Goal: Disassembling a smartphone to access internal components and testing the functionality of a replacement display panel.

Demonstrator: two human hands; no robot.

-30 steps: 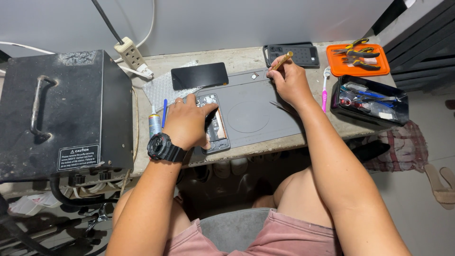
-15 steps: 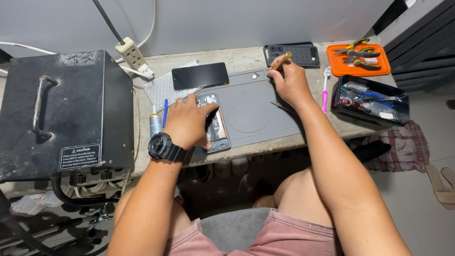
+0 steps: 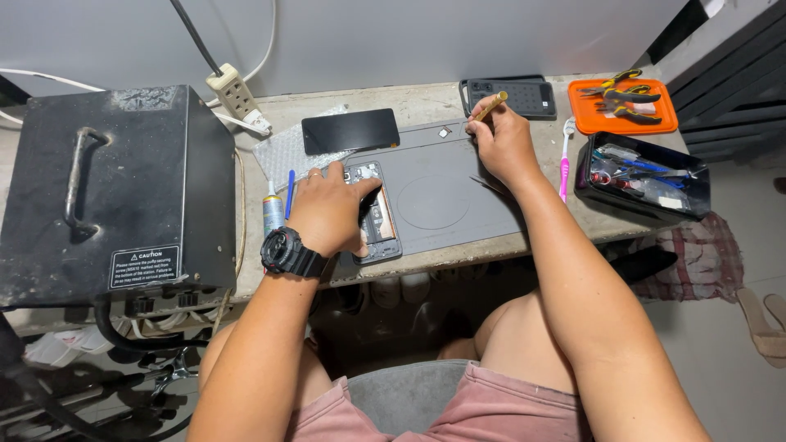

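Your left hand (image 3: 329, 214) presses flat on the opened phone (image 3: 375, 214); your right hand (image 3: 501, 144) grips a small screwdriver (image 3: 490, 107). Loose screws could roll off the mat (image 3: 446, 200).

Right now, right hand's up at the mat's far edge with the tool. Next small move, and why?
Probably bring the right hand and its brass-handled tool back to the opened phone. The left hand already pins the phone on the grey mat, while the tool sits by a small part.
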